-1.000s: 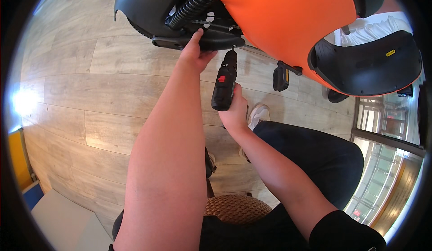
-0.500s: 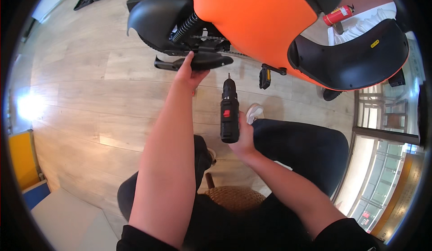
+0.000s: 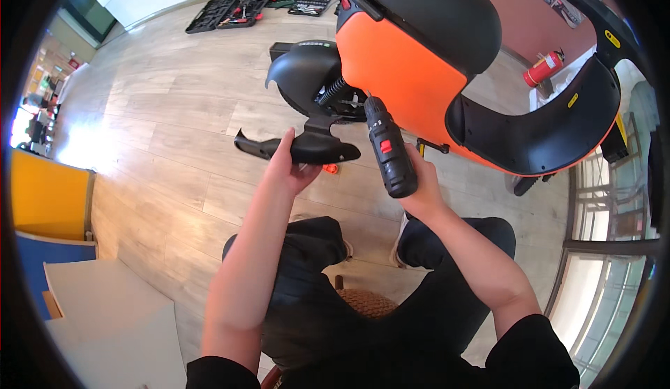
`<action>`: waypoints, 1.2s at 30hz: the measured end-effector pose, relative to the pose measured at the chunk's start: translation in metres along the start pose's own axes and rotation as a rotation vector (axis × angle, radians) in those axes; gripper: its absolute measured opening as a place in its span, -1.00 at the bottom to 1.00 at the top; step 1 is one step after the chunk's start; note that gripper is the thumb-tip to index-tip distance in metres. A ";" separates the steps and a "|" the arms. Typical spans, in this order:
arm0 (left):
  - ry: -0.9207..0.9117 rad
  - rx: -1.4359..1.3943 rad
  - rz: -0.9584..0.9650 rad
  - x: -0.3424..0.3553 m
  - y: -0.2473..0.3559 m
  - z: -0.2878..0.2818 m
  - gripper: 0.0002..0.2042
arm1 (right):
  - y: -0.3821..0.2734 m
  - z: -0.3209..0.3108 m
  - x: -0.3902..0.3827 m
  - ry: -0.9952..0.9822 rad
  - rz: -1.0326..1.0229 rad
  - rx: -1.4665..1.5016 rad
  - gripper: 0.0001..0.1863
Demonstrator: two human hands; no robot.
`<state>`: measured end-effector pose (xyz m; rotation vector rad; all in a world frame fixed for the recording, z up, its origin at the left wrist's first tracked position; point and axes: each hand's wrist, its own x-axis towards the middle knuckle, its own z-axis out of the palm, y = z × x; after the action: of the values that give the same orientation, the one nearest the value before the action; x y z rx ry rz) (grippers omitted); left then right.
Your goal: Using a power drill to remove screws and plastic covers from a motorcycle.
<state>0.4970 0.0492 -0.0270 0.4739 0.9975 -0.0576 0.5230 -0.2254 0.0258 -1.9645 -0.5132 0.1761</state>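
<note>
A long black plastic cover (image 3: pixel 322 149), probably off the scooter's chain side, is gripped in my left hand (image 3: pixel 287 164). It is held level above the floor, apart from the scooter. My right hand (image 3: pixel 423 185) is wrapped around the handle of a black cordless drill (image 3: pixel 389 153) with a red switch. The drill's bit points up and away, near the orange scooter body (image 3: pixel 401 61). Behind the cover, the rear wheel, its dark grey fender (image 3: pixel 296 68) and a coil spring (image 3: pixel 330 90) show. A small orange-red object (image 3: pixel 331 169) is partly visible below the cover.
Opened tool cases (image 3: pixel 241 10) lie on the floor at the far left. The scooter's seat (image 3: pixel 447 19) and black footboard (image 3: pixel 537 138) extend to the right. A fire extinguisher (image 3: pixel 544 68) stands by the wall. Yellow and blue panels (image 3: pixel 50 197) are at left.
My left hand has brought the cover nearer, away from the scooter's wheel. The drill has moved right and tilted. My view has shifted, showing more of the scooter and the tool cases.
</note>
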 end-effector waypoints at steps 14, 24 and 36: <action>-0.064 -0.056 -0.019 -0.056 -0.038 0.033 -0.18 | 0.020 0.023 -0.009 0.080 0.049 0.075 -0.56; -0.125 -0.001 -0.033 -0.056 -0.043 0.037 -0.20 | 0.016 0.013 -0.007 0.076 -0.057 0.047 -0.48; -0.736 -0.283 0.055 -0.057 -0.075 0.046 -0.09 | 0.007 0.013 -0.022 -0.014 -0.215 0.132 -0.67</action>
<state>0.4829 -0.0465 0.0140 0.1876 0.2612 -0.0360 0.5007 -0.2261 0.0116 -1.7671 -0.7003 0.0854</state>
